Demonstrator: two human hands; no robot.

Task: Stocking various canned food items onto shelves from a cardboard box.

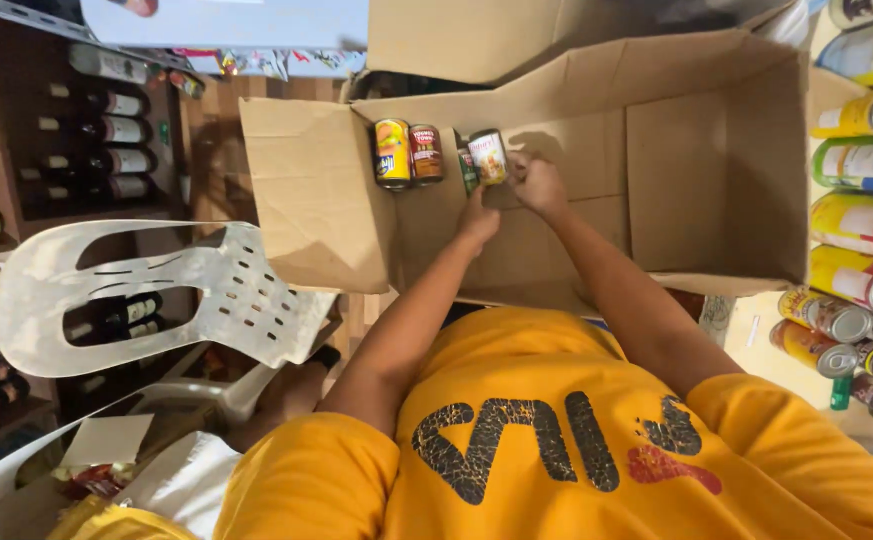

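Observation:
A large open cardboard box (716, 170) lies in front of me. At its far left corner stand a yellow-labelled can (392, 153) and a red-labelled can (426, 152), side by side. My right hand (538, 183) grips a pale-labelled can (488, 156) just right of those two. My left hand (479, 216) is below it, its fingers on a narrow green can (468, 170) that is mostly hidden between the red can and the pale one. Both arms reach out from my yellow shirt.
A white plastic chair (166, 295) stands at the left, with dark bottles on shelves (106, 130) behind it. Rows of yellow and green cans (861, 215) fill a shelf on the right. A second carton (456, 35) sits beyond the box.

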